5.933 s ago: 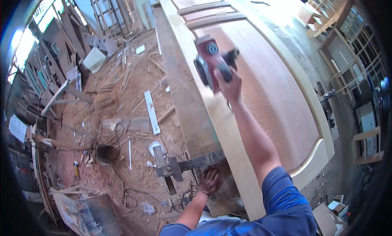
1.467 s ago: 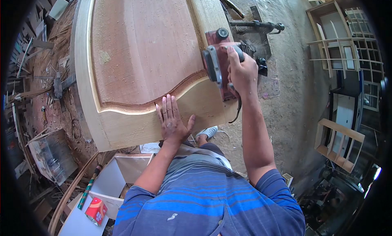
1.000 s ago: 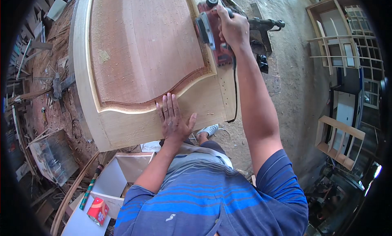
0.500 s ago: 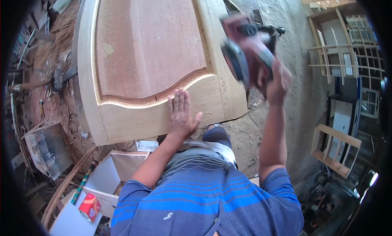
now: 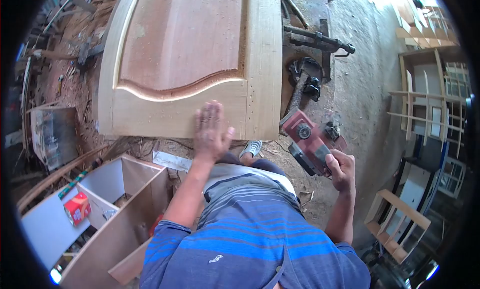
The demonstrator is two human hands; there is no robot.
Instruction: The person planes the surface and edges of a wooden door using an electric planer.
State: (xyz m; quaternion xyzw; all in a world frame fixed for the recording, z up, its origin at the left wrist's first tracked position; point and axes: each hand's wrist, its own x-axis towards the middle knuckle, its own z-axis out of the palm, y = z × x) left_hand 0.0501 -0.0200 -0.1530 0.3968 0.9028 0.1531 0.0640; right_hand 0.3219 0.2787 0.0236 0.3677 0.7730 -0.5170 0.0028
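A wooden panel door (image 5: 135, 114) with a curved moulding lies flat in front of me. My left hand (image 5: 212, 131) is over its bottom rail near the edge, fingers stretched out and palm down, slightly blurred; it holds nothing. My right hand (image 5: 341, 171) grips the rear handle of a red belt sander (image 5: 315, 144), its fingers wrapped round the handle. The sander is held in the air to the right of the door's lower corner, apart from the wood. Its front knob faces up, and its dark base is turned toward my body.
An open white-lined cabinet box (image 5: 145, 189) with a red packet (image 5: 77, 209) stands at lower left. Right of the door are a metal clamp bar (image 5: 320, 39) and a black plastic bag (image 5: 307, 71). Wooden frames (image 5: 400, 224) stand along the right side.
My right hand has lowered the sander toward me and away from the door's edge. My left hand sits slightly lower and left in view, and the view itself has shifted.
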